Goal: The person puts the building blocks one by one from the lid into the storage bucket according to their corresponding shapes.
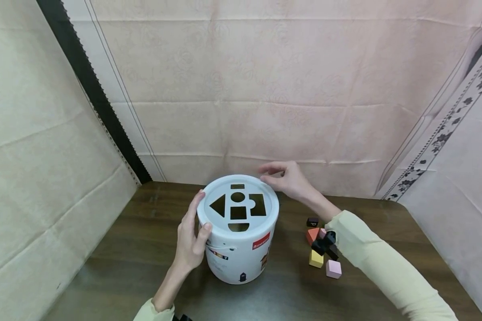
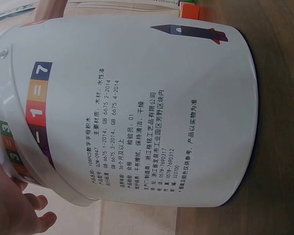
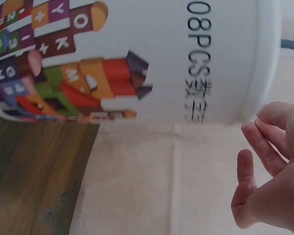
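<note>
A white bucket point(image 1: 238, 261) stands upright on the table, printed with letters and toy pictures. Its pale lid point(image 1: 259, 227) has several shaped cut-outs, among them a triangle, a circle and a square. My left hand point(image 1: 190, 236) holds the bucket at the left of the lid's rim, thumb toward the front and fingers farther back. In the left wrist view, part of that hand point(image 2: 12, 205) shows beside the rim. At the lid's back right edge is my right hand point(image 1: 287, 180), fingers loosely bent, with no object visible in it; contact with the rim is unclear.
Right of the bucket lie several small blocks, including a yellow block point(image 1: 316, 259), a pink block point(image 1: 333, 269), an orange block point(image 1: 312, 236) and a black block point(image 1: 312, 221). My right forearm partly covers the group. Cloth point(image 1: 245, 89) hangs behind the wooden table point(image 1: 144, 267).
</note>
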